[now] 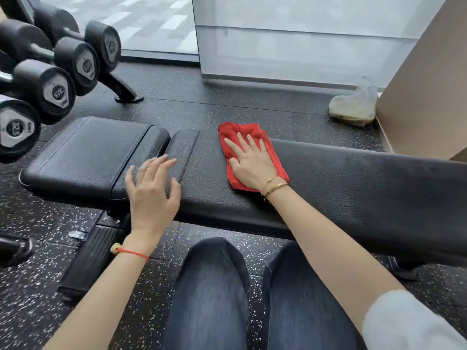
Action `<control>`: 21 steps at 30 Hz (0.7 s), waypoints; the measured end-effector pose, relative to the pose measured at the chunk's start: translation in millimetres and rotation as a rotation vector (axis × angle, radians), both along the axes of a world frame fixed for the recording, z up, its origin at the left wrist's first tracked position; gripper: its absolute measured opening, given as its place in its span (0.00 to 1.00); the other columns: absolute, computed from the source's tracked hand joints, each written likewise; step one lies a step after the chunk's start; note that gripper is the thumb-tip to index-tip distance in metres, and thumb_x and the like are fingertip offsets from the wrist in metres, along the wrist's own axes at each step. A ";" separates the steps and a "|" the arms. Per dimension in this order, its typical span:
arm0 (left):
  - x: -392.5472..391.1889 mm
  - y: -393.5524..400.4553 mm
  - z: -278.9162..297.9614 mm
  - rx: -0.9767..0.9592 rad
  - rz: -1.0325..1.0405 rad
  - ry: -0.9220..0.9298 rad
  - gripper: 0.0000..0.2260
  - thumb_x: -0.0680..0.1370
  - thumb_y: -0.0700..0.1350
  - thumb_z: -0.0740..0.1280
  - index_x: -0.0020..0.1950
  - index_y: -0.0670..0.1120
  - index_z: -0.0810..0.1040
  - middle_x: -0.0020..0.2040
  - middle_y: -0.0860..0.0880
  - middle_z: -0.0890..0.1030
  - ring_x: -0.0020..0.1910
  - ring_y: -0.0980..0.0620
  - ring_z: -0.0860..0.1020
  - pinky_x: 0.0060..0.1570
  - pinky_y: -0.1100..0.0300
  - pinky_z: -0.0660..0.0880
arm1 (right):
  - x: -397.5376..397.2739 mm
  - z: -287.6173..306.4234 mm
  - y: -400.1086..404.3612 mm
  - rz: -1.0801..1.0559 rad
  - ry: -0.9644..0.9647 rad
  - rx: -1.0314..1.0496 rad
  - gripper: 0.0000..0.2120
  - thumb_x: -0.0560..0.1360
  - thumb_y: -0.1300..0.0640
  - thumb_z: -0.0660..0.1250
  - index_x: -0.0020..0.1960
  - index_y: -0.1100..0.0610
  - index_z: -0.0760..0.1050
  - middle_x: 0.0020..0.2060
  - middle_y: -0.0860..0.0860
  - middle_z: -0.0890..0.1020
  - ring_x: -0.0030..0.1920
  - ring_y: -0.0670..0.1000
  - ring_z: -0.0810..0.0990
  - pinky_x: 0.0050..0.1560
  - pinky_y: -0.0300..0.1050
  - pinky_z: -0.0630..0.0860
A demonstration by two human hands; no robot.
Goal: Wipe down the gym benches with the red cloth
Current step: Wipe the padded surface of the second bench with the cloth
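Knees: two legs in dark blue denim (209, 294) fill the lower edge, the person facing the long side of the bench.
Floor: black rubber tiles (30, 299) flecked with white specks, seams visible between the squares.
Left hand: the left hand (151, 188) hovers over or lightly touches the bench pad with fingers spread and gently bent, holding nothing; a red string bracelet (131, 251) circles the wrist.
Right hand: the right hand (252, 161) lies flat, fingers straight and slightly fanned, pressing the red cloth down; two thin gold bracelets (274, 185) sit at the wrist.
Cloth: the red cloth (242, 133), folded and terry-textured, lies on the back pad under the right palm, reaching to the far edge of the pad.
Bench: one gym bench (353, 180) in black pebbled vinyl with stitched seams, made of two pads, a shorter seat pad (83, 155) on the left and a long back pad, parted by a narrow gap.
Rack: four black dumbbells (45, 89) with grey end caps rest on an angled rack at left.
Far corner: a crumpled clear plastic bag (355, 104) lies on the floor against a tan wall (429, 84).
Backdrop: frosted glass panels (290, 39) rise behind the bench.
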State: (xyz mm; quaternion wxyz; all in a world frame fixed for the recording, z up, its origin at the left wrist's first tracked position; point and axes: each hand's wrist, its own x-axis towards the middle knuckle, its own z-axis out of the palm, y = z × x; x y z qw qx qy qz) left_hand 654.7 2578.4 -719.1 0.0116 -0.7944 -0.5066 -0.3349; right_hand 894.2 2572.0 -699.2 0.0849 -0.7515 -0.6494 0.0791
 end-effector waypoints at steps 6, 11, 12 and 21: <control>-59.2 33.3 4.4 -0.091 0.179 0.040 0.19 0.78 0.47 0.59 0.67 0.46 0.76 0.69 0.46 0.76 0.71 0.45 0.70 0.75 0.40 0.53 | -64.4 2.6 13.0 0.190 -0.009 -0.004 0.27 0.81 0.49 0.51 0.79 0.44 0.50 0.80 0.51 0.50 0.79 0.54 0.46 0.78 0.55 0.38; -68.5 57.3 -1.7 -0.142 0.183 0.063 0.19 0.79 0.46 0.59 0.69 0.46 0.75 0.70 0.47 0.75 0.72 0.46 0.68 0.76 0.38 0.51 | -75.1 -8.0 -39.6 0.335 -0.017 0.089 0.28 0.80 0.50 0.53 0.79 0.42 0.51 0.79 0.48 0.53 0.79 0.53 0.49 0.78 0.54 0.43; -69.2 61.7 -2.5 -0.141 0.179 0.064 0.19 0.79 0.47 0.58 0.69 0.46 0.75 0.70 0.47 0.75 0.72 0.46 0.68 0.76 0.38 0.51 | -69.0 -8.4 -41.3 0.326 -0.015 0.087 0.28 0.80 0.50 0.53 0.79 0.42 0.51 0.79 0.48 0.53 0.79 0.52 0.49 0.78 0.54 0.43; -68.7 81.4 -19.8 -0.126 0.179 0.046 0.21 0.78 0.48 0.55 0.67 0.46 0.75 0.68 0.48 0.76 0.68 0.45 0.70 0.74 0.43 0.56 | -61.3 -1.0 30.0 0.034 -0.042 0.018 0.27 0.82 0.49 0.51 0.79 0.44 0.50 0.80 0.51 0.50 0.79 0.55 0.47 0.78 0.55 0.40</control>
